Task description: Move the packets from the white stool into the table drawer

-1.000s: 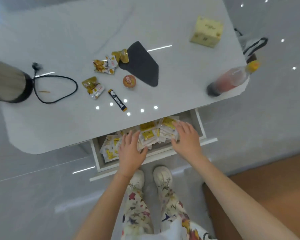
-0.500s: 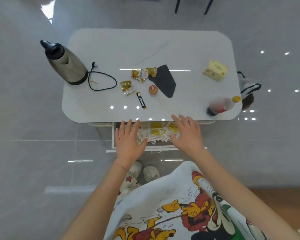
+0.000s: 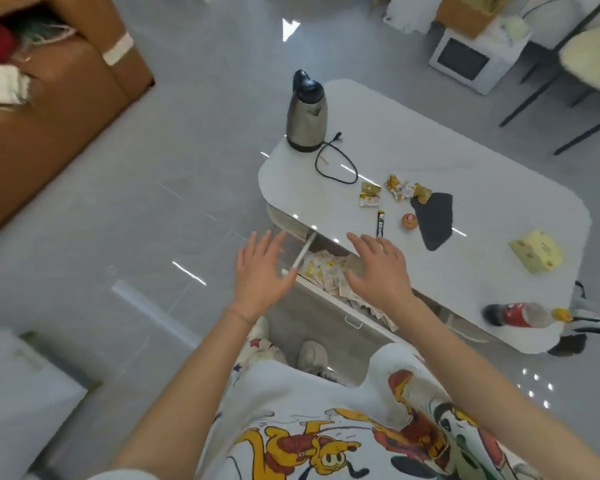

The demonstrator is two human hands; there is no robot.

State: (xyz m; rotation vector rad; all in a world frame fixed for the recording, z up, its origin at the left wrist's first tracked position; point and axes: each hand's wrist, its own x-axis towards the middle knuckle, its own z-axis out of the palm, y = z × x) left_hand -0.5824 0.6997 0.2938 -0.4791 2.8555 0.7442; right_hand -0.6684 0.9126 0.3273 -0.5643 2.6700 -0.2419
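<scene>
The packets lie heaped in the open drawer under the white worktop. They sit between my hands (both empty, fingers spread): my left hand is beside the drawer's end, and my right hand partly covers the heap.

L hand & R hand lifted off packets in drawer: 1 s ago both were laid flat on pile, now both are held clear above it, fingers spread, nothing gripped. L hand shifted out past drawer's left corner, over floor. R hand now seen over drawer's mid part & table edge. More of pile left uncovered betw. hands. View swung left & pulled back: table now seen at slant, brown sofa brought into view top left, chair top right.
</scene>
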